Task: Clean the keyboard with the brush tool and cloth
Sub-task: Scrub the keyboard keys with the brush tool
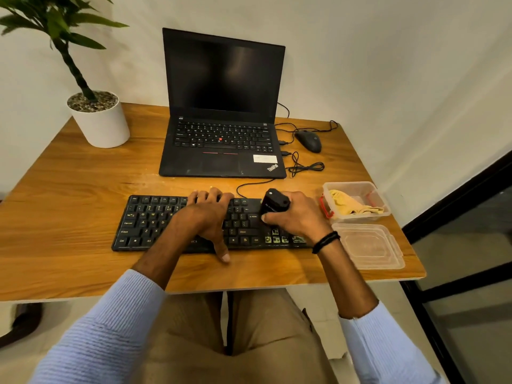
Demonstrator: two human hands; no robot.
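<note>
A black keyboard (144, 223) lies across the near part of the wooden desk (69, 189). My left hand (207, 214) rests flat on its middle keys, fingers reaching to the top row and thumb over the front edge. My right hand (296, 214) grips a black brush tool (274, 202) over the keyboard's right end; the bristles are hidden below the hand. A yellow cloth (352, 205) lies crumpled in a clear plastic container (382, 200) just right of the keyboard.
An open black laptop (221, 106) stands behind the keyboard with a wired mouse (309, 141) and looped cables to its right. The container's clear lid (368, 245) lies at the desk's right front corner. A potted plant (97, 117) occupies the back left.
</note>
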